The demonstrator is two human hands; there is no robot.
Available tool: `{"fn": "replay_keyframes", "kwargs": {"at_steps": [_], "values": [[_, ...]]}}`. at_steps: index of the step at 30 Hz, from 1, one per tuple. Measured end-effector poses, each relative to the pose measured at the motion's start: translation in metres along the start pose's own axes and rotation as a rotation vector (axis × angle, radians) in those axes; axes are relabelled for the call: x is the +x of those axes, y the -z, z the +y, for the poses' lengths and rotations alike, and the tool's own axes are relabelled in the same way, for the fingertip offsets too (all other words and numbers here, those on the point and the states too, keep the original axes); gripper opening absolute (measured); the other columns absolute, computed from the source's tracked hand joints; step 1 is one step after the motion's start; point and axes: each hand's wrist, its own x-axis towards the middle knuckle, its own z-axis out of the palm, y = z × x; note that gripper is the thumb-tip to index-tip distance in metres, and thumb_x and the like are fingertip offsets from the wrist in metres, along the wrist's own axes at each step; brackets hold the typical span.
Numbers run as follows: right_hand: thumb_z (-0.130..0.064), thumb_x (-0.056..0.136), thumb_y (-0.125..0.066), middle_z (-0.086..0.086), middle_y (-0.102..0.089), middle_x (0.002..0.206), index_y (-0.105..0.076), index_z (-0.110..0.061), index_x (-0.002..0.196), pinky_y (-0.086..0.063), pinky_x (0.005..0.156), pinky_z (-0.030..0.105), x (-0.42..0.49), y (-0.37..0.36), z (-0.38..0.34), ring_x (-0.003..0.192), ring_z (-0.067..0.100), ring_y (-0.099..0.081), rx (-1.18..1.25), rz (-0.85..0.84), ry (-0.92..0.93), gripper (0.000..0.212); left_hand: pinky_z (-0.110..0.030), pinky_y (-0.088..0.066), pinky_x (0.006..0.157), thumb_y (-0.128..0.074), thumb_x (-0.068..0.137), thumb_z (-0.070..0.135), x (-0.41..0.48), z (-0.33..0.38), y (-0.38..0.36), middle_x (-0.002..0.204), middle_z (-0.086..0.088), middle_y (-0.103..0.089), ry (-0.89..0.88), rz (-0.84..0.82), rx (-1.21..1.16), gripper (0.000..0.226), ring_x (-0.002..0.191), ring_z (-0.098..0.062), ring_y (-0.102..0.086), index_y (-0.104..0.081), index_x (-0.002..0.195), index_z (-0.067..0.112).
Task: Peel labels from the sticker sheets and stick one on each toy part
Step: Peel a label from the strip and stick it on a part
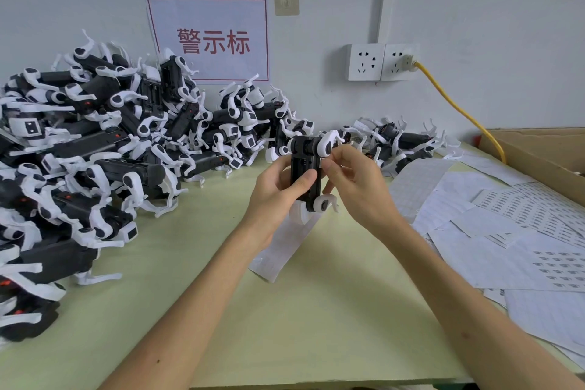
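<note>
A black toy part with white legs (306,168) is held upright above the middle of the table. My left hand (278,196) grips its body, thumb across the front. Against the toy's right side, my right hand (354,187) has its fingertips pinched together; whether a label sits between them is too small to tell. A narrow white sticker sheet strip (281,247) hangs under my left hand and lies on the table.
A large heap of black-and-white toy parts (88,149) fills the left and back of the green table (285,326). A smaller group (399,139) lies at the back right. Sticker sheets (512,241) cover the right side. A cardboard box (544,152) stands far right, and a yellow cable (459,108) runs from the wall socket.
</note>
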Motion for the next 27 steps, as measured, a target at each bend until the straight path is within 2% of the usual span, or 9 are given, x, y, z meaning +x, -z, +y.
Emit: {"fn": "replay_keyframes", "kwargs": {"at_steps": [6, 9, 11, 14, 16, 20, 22, 24, 27], "values": [[-0.018, 0.101, -0.062, -0.007, -0.064, 0.077, -0.057, -0.018, 0.083, -0.049, 0.059, 0.018, 0.001, 0.0, 0.003, 0.066, 0.017, -0.069, 0.019, 0.017, -0.004, 0.019, -0.019, -0.054, 0.081, -0.064, 0.1, 0.011, 0.001, 0.0, 0.002, 0.101, -0.002, -0.076, -0.024, -0.012, 0.015, 0.023, 0.095, -0.012, -0.072, -0.066, 0.123, 0.011], [-0.022, 0.098, -0.067, -0.017, -0.065, 0.071, -0.056, -0.018, 0.076, -0.048, 0.06, 0.02, 0.003, 0.002, 0.005, 0.065, 0.014, -0.067, 0.042, 0.026, -0.031, 0.025, -0.021, -0.054, 0.084, -0.064, 0.1, 0.011, 0.001, -0.001, 0.002, 0.11, -0.01, -0.076, -0.032, -0.012, 0.02, 0.023, 0.099, -0.014, -0.071, -0.067, 0.123, 0.012], [-0.027, 0.095, -0.071, -0.019, -0.068, 0.07, -0.053, -0.016, 0.07, -0.048, 0.062, 0.022, 0.004, 0.005, 0.005, 0.065, 0.018, -0.066, 0.069, 0.031, -0.045, 0.033, -0.02, -0.053, 0.084, -0.063, 0.101, 0.014, 0.001, 0.0, 0.003, 0.113, -0.008, -0.076, -0.03, -0.023, -0.002, 0.023, 0.102, -0.013, -0.071, -0.067, 0.124, 0.014], [-0.027, 0.095, -0.072, -0.016, -0.069, 0.068, -0.056, -0.013, 0.072, -0.047, 0.061, 0.015, 0.005, 0.01, 0.003, 0.063, 0.01, -0.064, 0.164, -0.016, -0.06, 0.03, -0.028, -0.054, 0.093, -0.062, 0.102, 0.02, 0.002, 0.0, 0.003, 0.118, -0.004, -0.075, -0.028, -0.064, -0.03, 0.025, 0.112, -0.018, -0.07, -0.067, 0.125, 0.014], [-0.023, 0.099, -0.065, -0.012, -0.068, 0.07, -0.061, -0.012, 0.081, -0.048, 0.065, 0.018, 0.006, 0.011, 0.003, 0.065, 0.01, -0.064, 0.231, -0.099, -0.087, 0.022, -0.037, -0.053, 0.101, -0.062, 0.099, 0.029, 0.002, 0.0, 0.001, 0.122, -0.007, -0.074, 0.006, -0.087, -0.074, 0.031, 0.118, -0.025, -0.068, -0.068, 0.126, 0.014], [-0.019, 0.103, -0.058, 0.003, -0.065, 0.08, -0.062, -0.009, 0.09, -0.047, 0.071, 0.031, 0.006, 0.012, 0.001, 0.069, 0.017, -0.062, 0.343, -0.168, -0.12, 0.017, -0.028, -0.057, 0.088, -0.06, 0.097, 0.037, 0.001, 0.001, 0.001, 0.121, -0.008, -0.074, 0.067, -0.116, -0.186, 0.033, 0.114, -0.022, -0.07, -0.073, 0.121, 0.02], [-0.022, 0.102, -0.061, 0.001, -0.065, 0.077, -0.061, -0.004, 0.091, -0.047, 0.07, 0.031, 0.005, 0.011, 0.001, 0.069, 0.017, -0.061, 0.323, -0.163, -0.106, 0.021, -0.027, -0.057, 0.088, -0.059, 0.097, 0.036, 0.001, 0.001, 0.002, 0.121, -0.01, -0.074, 0.066, -0.127, -0.205, 0.032, 0.113, -0.022, -0.07, -0.073, 0.12, 0.019], [-0.024, 0.1, -0.063, -0.003, -0.062, 0.07, -0.057, 0.004, 0.09, -0.047, 0.069, 0.032, 0.004, 0.01, 0.001, 0.066, 0.016, -0.058, 0.317, -0.155, -0.094, 0.03, -0.033, -0.056, 0.096, -0.058, 0.098, 0.035, 0.001, -0.001, 0.001, 0.123, -0.012, -0.073, 0.06, -0.154, -0.197, 0.034, 0.117, -0.025, -0.068, -0.071, 0.123, 0.016], [-0.021, 0.101, -0.061, 0.005, -0.056, 0.074, -0.051, 0.01, 0.089, -0.046, 0.068, 0.032, 0.003, 0.01, 0.0, 0.067, 0.018, -0.053, 0.368, -0.176, -0.084, 0.035, -0.039, -0.051, 0.103, -0.057, 0.099, 0.034, -0.001, -0.001, 0.001, 0.126, -0.013, -0.071, 0.064, -0.189, -0.194, 0.035, 0.121, -0.028, -0.067, -0.069, 0.127, 0.016]]}}
